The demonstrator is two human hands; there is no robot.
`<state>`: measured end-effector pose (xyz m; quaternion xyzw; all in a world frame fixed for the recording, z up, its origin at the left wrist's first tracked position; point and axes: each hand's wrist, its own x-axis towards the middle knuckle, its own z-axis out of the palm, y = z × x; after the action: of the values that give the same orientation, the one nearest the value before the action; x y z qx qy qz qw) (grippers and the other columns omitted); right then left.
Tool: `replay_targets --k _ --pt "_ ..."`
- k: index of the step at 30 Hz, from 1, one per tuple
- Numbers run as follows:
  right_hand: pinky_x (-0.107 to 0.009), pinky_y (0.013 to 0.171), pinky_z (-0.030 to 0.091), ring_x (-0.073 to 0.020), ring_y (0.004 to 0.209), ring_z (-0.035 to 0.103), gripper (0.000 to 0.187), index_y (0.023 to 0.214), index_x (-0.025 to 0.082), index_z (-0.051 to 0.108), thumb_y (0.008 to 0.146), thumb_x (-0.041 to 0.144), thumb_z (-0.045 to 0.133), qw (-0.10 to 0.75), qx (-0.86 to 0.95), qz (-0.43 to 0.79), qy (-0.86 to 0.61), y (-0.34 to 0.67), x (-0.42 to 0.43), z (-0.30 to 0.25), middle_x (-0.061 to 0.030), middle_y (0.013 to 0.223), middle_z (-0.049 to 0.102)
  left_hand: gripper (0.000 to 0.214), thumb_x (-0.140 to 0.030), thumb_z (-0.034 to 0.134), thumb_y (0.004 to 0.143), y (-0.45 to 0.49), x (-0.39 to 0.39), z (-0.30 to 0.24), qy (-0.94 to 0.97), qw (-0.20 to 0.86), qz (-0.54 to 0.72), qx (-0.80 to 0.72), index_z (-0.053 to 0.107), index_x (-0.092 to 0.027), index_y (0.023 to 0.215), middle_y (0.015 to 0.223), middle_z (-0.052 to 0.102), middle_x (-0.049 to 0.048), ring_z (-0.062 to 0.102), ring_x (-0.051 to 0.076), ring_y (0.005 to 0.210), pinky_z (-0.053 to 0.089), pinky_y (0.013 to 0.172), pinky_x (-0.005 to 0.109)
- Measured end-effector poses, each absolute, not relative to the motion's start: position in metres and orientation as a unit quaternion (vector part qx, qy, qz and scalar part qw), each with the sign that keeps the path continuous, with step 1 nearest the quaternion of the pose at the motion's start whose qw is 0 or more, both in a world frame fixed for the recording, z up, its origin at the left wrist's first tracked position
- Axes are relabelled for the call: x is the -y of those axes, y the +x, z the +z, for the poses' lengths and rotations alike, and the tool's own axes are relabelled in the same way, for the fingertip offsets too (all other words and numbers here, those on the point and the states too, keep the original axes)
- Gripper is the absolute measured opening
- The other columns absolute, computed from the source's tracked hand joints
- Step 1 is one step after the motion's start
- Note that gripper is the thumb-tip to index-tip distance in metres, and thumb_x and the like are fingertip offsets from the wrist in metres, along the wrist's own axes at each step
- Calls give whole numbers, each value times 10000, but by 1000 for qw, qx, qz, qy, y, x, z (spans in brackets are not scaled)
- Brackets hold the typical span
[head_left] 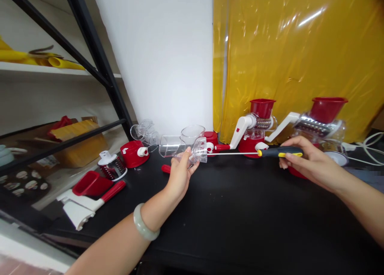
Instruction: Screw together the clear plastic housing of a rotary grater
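Observation:
My left hand (181,171) is closed around a clear plastic grater housing (172,145), held on its side above the black table. Between the fingers of my right hand (309,159) is a screwdriver (274,151) with a dark handle and yellow marks. Its long metal shaft points left, and the tip reaches the right end of the clear housing; whether it touches a screw I cannot make out. Behind the housing sits a red base (211,138), partly hidden. A red handle (166,168) shows beside my left hand.
Two assembled rotary graters, one with a red hopper (262,108), stand at the back right of the black table (240,215). At left lie a drum blade (112,166), a red base (134,154), a red hopper (91,184) and a white crank part (79,205). A black shelf frame (102,63) rises there.

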<state>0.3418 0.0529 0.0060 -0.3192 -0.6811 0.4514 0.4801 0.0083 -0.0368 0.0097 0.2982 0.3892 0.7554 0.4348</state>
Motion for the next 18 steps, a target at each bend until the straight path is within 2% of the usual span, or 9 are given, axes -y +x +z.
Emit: replay_targets --k 2,6,8,10,12,13,16,18 --pt "-298 622 467 -143 573 593 298 959 270 542 848 504 688 470 697 428 -332 343 -55 6 40 641 662 390 -400 812 708 8 37 9 294 433 757 -391 530 -177 859 933 652 29 656 165 913 552 894 384" --pt "-300 516 438 -127 424 529 355 888 247 547 874 599 595 456 693 427 -359 337 -54 7 43 571 625 402 -388 823 699 8 37 9 292 432 758 -392 535 -181 889 948 660 28 660 170 924 547 904 399" --pt "-322 559 486 -146 476 570 347 1015 280 541 859 579 627 478 667 460 -339 334 -52 8 52 631 636 388 -378 820 708 8 37 10 287 430 762 -389 531 -183 877 937 658 25 663 168 919 548 908 402" --pt "-359 650 539 -175 619 646 438 1158 348 483 815 496 713 503 635 505 -297 333 -49 8 46 819 678 375 -381 813 717 8 37 11 280 431 763 -391 533 -184 869 918 651 17 665 160 890 553 899 394" --pt "-372 714 558 -195 762 687 540 1186 384 460 758 393 789 512 619 529 -273 334 -48 8 37 1004 679 374 -391 809 720 8 37 11 275 436 760 -396 542 -183 879 916 647 14 666 153 866 559 884 380" --pt "-366 731 559 -197 801 693 531 1159 379 473 745 363 805 512 618 530 -273 335 -48 8 34 1034 680 377 -395 809 720 8 37 12 274 437 758 -399 546 -182 886 926 648 16 666 153 865 561 878 374" --pt "-334 751 542 -177 769 684 379 1028 325 519 773 391 792 501 647 493 -294 338 -50 8 29 885 717 379 -395 808 721 8 36 11 283 438 756 -396 546 -178 888 946 648 25 662 159 893 563 868 362" --pt "-318 741 526 -172 726 673 353 991 301 539 778 441 784 488 678 445 -322 339 -52 8 20 769 727 372 -393 804 726 7 36 10 290 433 757 -394 547 -176 885 947 644 26 658 161 906 564 859 352"
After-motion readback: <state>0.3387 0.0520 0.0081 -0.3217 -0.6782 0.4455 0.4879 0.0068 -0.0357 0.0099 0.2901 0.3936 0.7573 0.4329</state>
